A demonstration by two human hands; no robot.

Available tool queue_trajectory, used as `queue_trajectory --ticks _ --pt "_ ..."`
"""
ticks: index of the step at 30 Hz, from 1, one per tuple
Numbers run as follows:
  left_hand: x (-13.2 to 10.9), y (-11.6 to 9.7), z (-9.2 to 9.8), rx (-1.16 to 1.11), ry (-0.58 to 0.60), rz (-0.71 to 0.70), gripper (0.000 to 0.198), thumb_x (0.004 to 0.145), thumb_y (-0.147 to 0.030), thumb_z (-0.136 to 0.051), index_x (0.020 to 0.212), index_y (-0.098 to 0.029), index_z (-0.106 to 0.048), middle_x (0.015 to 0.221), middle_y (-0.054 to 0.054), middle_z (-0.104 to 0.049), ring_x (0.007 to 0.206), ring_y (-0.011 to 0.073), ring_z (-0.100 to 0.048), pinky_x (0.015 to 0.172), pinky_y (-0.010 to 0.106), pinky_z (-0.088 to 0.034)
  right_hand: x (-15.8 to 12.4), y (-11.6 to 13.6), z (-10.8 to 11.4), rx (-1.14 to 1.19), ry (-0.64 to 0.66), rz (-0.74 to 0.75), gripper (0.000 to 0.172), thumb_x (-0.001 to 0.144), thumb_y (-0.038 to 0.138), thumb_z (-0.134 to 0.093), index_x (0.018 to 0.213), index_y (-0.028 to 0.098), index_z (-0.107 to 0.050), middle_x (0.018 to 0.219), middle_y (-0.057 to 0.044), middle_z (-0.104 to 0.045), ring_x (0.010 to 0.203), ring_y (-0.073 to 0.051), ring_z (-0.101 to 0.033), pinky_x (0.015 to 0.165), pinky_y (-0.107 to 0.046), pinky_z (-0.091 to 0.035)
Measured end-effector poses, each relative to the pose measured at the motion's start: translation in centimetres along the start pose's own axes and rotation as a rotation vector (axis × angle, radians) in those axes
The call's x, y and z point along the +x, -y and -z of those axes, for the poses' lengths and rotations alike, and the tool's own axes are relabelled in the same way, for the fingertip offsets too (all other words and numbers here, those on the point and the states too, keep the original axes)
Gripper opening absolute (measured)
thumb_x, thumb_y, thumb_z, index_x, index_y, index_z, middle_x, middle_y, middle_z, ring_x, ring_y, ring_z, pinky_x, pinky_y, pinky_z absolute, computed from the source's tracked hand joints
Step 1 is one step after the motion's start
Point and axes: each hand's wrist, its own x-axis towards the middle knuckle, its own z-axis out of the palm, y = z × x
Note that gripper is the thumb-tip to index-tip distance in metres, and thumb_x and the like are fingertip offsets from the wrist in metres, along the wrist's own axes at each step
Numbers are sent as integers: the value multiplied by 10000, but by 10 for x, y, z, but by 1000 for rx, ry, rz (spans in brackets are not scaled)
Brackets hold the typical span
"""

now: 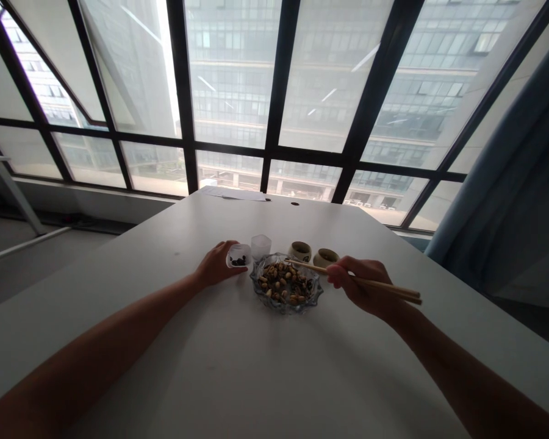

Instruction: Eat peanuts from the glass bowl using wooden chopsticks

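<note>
1. Tabletop [238, 366], pale grey, fills the lower view in front of a wall of dark-framed windows [279, 91].
2. The left hand [217, 263] rests on the tabletop, its fingers curled around a small clear cup [238, 255] with a few dark beans in the bottom.
3. A second clear cup [260, 246] stands upright just beside the first, touching or nearly touching it; which, I cannot tell.
4. A glass dish [286, 285] with a wavy rim sits in the middle, between the two hands, holding mixed pale and dark beans.
5. Two small round pots [300, 250] stand side by side just behind the dish.
6. The right hand [361, 283] is closed on a pair of wooden chopsticks [379, 285], whose tips reach over the far edge of the dish.
7. A blue-grey curtain [516, 195] hangs at the far right.
</note>
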Motion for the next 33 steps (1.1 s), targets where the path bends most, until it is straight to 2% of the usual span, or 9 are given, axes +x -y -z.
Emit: queue_trajectory --ticks 4,9,13,17,20,23,27,30,33 --pt "0 -3 0 0 15 7 714 695 -597 -763 1262 -229 -534 1239 120 -635 1141 310 -627 1001 431 -490 2 7 -24 -9 -118 167 305 989 392 -516 763 232 -642 583 -22 -677 473 -154 -619 470 -278 -461" --pt "-1 -5 1 3 11 -11 724 695 -608 -763 1268 -230 -534 1236 113 -636 1140 303 -628 993 420 -496 32 20 -63 -23 60 417 321 1022 377 -455 810 213 -631 662 -50 -677 553 -156 -614 533 -279 -443" --pt "-1 -4 0 6 -12 -58 716 685 -592 -781 1247 -215 -547 1195 114 -648 1080 300 -650 941 422 -523 52 16 -93 -94 192 390 391 1036 453 -418 801 194 -593 699 -54 -649 566 -150 -552 534 -277 -382" --pt "-1 -3 -1 6 -31 -143 653 695 -533 -798 1219 -223 -563 1149 100 -665 1082 293 -646 939 422 -532 54 13 -105 -6 173 302 336 1025 425 -467 810 191 -575 725 -32 -619 604 -137 -545 569 -263 -378" --pt "-1 -4 0 11 -32 -198 608 709 -480 -804 1206 -221 -570 1158 99 -668 1106 288 -635 939 419 -536 50 18 -96 23 110 195 367 1019 417 -465 733 199 -538 644 1 -567 545 -113 -505 538 -247 -368" --pt "-1 -4 1 10 -36 -210 612 706 -449 -812 1218 -220 -566 1174 100 -665 1109 283 -634 945 421 -537 46 23 -76 46 -27 115 443 1012 449 -449 650 204 -522 555 13 -525 476 -103 -463 494 -243 -367" --pt "-1 -2 0 9 -33 -203 627 699 -432 -815 1234 -225 -560 1186 97 -659 1115 280 -633 950 415 -536 37 16 -40 258 -210 -140 523 979 591 -447 680 196 -614 506 -13 -586 429 -129 -526 433 -249 -418" --pt "-2 -2 0 9 -31 -169 630 693 -446 -810 1228 -224 -562 1173 94 -660 1115 284 -634 954 413 -532 29 2 -17 262 -156 -318 593 900 689 -514 609 182 -612 424 -12 -544 361 -115 -476 361 -234 -362" --pt "-1 -1 0 11 -21 -123 636 694 -474 -799 1228 -224 -561 1174 97 -654 1108 292 -638 952 416 -530 22 -11 -5 209 -63 -393 638 871 734 -512 583 172 -603 408 -14 -530 350 -102 -459 356 -225 -349"
